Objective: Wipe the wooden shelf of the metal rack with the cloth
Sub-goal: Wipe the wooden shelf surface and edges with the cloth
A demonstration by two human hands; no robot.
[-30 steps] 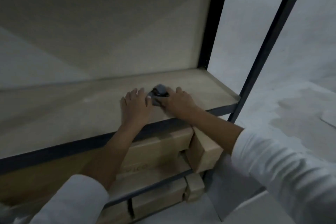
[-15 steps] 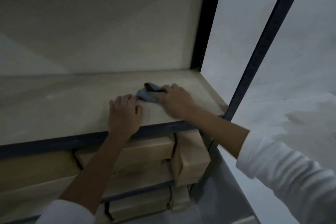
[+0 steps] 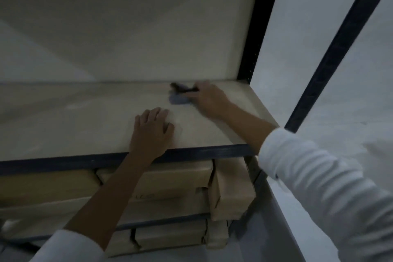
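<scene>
The pale wooden shelf (image 3: 85,125) spans the view, edged in front by the rack's dark metal rail (image 3: 63,162). A small dark grey cloth (image 3: 179,97) lies near the shelf's back right, close to the rear wall. My right hand (image 3: 209,100) is on the cloth's right side and grips it, pressing it onto the wood; its fingers are blurred. My left hand (image 3: 152,132) rests flat on the shelf near the front edge, fingers spread, holding nothing.
Two black metal uprights (image 3: 262,27) (image 3: 338,49) stand at the shelf's right end. Brown paper-wrapped packages (image 3: 170,187) are stacked on the lower shelves under the rail. A pale wall backs the rack, and grey floor (image 3: 287,240) lies to the right.
My right hand has slid the cloth away from me, from mid-shelf toward the back wall. My left hand has stayed near the front edge while the view has shifted closer.
</scene>
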